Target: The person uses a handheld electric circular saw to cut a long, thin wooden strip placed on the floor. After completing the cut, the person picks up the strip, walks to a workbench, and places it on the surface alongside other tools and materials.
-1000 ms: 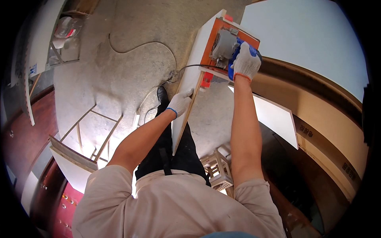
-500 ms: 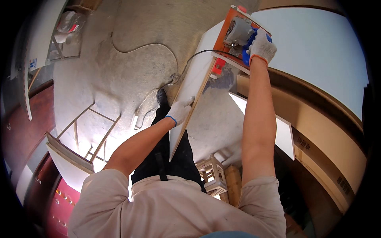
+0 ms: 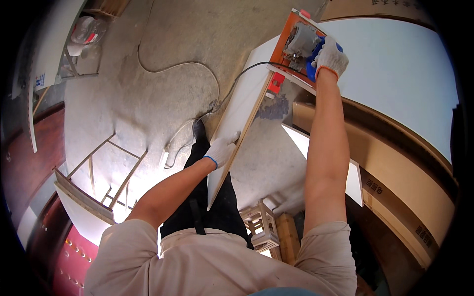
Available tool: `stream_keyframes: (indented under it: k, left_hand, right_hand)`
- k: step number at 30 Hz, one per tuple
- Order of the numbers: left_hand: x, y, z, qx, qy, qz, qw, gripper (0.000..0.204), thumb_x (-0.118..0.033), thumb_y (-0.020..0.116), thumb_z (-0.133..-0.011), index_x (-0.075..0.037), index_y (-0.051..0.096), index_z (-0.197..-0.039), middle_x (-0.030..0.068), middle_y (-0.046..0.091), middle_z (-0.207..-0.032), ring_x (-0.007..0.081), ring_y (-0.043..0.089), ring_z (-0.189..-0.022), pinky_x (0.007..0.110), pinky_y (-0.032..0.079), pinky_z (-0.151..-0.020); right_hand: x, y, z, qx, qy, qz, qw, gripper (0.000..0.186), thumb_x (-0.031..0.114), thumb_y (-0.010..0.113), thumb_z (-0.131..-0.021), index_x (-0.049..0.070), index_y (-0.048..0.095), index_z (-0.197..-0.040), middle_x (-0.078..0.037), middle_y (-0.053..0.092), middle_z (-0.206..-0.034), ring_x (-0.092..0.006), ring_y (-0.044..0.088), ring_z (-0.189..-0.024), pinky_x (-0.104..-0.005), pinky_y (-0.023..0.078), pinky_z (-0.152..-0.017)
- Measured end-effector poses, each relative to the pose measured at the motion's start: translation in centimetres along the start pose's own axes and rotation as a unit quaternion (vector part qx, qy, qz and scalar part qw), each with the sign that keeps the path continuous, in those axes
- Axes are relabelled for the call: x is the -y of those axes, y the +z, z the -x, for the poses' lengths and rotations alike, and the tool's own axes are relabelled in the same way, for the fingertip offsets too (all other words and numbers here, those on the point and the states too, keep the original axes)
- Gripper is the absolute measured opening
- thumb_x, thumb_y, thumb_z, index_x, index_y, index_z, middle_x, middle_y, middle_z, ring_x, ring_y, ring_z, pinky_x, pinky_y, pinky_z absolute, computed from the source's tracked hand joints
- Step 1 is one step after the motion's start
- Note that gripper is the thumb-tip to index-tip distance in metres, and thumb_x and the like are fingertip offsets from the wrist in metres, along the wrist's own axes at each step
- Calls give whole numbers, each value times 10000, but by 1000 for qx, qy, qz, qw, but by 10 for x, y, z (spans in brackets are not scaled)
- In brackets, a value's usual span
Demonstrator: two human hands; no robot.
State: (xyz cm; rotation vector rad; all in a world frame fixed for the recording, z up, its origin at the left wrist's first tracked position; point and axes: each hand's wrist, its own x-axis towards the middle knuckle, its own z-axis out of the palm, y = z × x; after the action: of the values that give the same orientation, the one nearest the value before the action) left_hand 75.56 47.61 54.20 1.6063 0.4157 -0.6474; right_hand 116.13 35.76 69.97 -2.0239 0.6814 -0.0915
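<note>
In my right hand (image 3: 334, 59), wearing a white knit glove with an orange cuff, is the blue handle of what looks like a circular saw (image 3: 299, 43). Its motor housing is grey and its base plate orange, with red pieces at the edge; the blade is hidden. The saw rests over the far end of a long white board (image 3: 247, 101), which slants down toward my legs. My left hand (image 3: 220, 151), gloved with a blue cuff, is closed on the board's near part, thumb along its edge. A black cord (image 3: 252, 65) runs from the saw to the floor.
Large white panel (image 3: 395, 74) and cardboard boxes (image 3: 395, 153) stand on the right. A smaller white panel (image 3: 354, 183) leans below them. Left is a frame of thin bars (image 3: 129, 176). A plastic stool (image 3: 261, 228) stands by my legs. Grey cable (image 3: 197, 63) crosses the floor.
My left hand and the near end of the board have come slightly toward me. The saw in my right hand sits slightly farther right. The whole view has shifted a little.
</note>
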Motion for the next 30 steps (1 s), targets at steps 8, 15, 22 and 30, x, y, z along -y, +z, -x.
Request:
stream_keyframes:
  k: [8,15,22,30]
  left_hand:
    - [-2,-3,3,1,-2,-29,1000,523,-118,539,-1007,-6,538,-1518,277,617,-1451,319,584,-1400,343,420,-1174]
    - [-16,14,6,-134,55,-126,981,444,-221,688,-947,-15,664,-1340,261,732,-1161,423,712,-1094,428,570,-946]
    - [-16,16,7,-143,9,-100,985,314,-253,638,-961,-61,721,-1195,273,738,-981,457,724,-950,528,557,-865]
    - [-24,15,15,-160,14,-105,981,430,-281,669,-927,-49,680,-1289,247,757,-1035,423,732,-1001,493,569,-899]
  right_hand:
    - [35,16,-57,48,-30,-41,998,477,384,756,-864,-87,695,-811,-140,661,-652,-229,613,-457,-370,491,-384]
    - [65,-52,-28,131,38,-242,961,421,404,618,-1019,53,627,-787,-11,524,-624,-133,432,-455,-322,366,-419]
    - [0,-184,52,123,160,-273,941,531,585,465,-1047,108,611,-866,49,419,-631,-106,343,-474,-303,294,-420]
    - [-119,-267,147,46,335,-338,878,496,582,492,-1044,169,551,-776,72,384,-592,-89,331,-451,-270,282,-402]
